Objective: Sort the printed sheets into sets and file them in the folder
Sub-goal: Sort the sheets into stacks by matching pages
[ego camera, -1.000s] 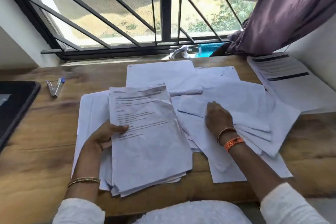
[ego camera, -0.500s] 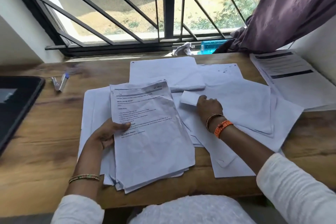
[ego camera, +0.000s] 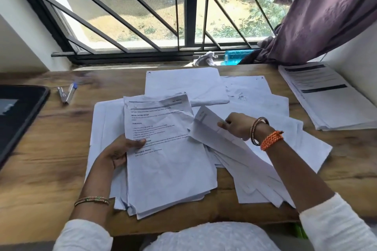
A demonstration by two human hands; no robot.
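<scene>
1. R hand (ego camera: 237,128) pinches one loose sheet (ego camera: 216,134) at its top edge, lifting it off the spread on the desk (ego camera: 40,159); long axis runs toward the person.
2. L hand (ego camera: 120,153), thumb on top, grips the sorted stack (ego camera: 169,159) just left of the sheet; likely destination.
3. Legible on the stack: "INITIAL SCENE SETUP", "TASK GOAL"; rest blurred.

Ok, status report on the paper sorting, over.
Left hand gripping printed stack. Right hand pinching one lifted sheet. Loose sheets spread underneath; folder not identifiable.
</scene>
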